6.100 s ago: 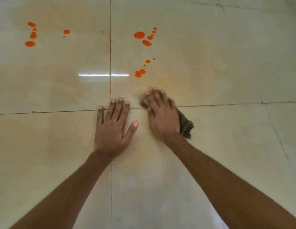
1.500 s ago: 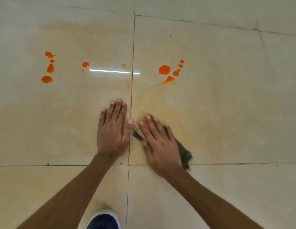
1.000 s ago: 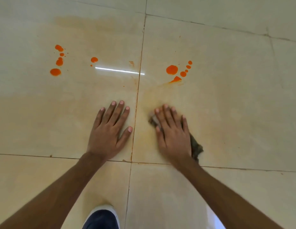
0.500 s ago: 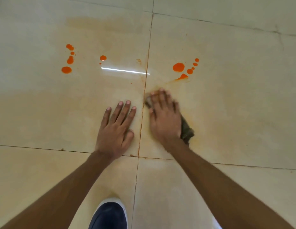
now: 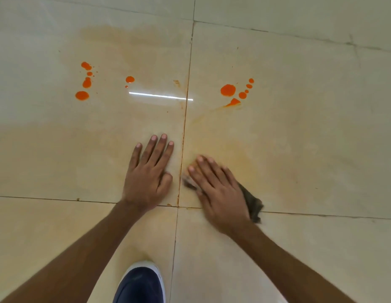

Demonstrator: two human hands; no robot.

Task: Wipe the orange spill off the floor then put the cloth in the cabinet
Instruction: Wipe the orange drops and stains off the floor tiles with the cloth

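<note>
Cloth slides back toward me under my flat-pressed right hand, left hand spread on the floor; orange drops remain ahead.

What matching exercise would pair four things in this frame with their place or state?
Things:
1. left hand
2. right hand
3. cloth
4. orange drops

Places or states:
A. beyond both hands, not yet wiped
B. flat on the floor, holding nothing
C. pressing down on the cloth
D. mostly hidden under a palm

Pairs: 1-B, 2-C, 3-D, 4-A
</note>
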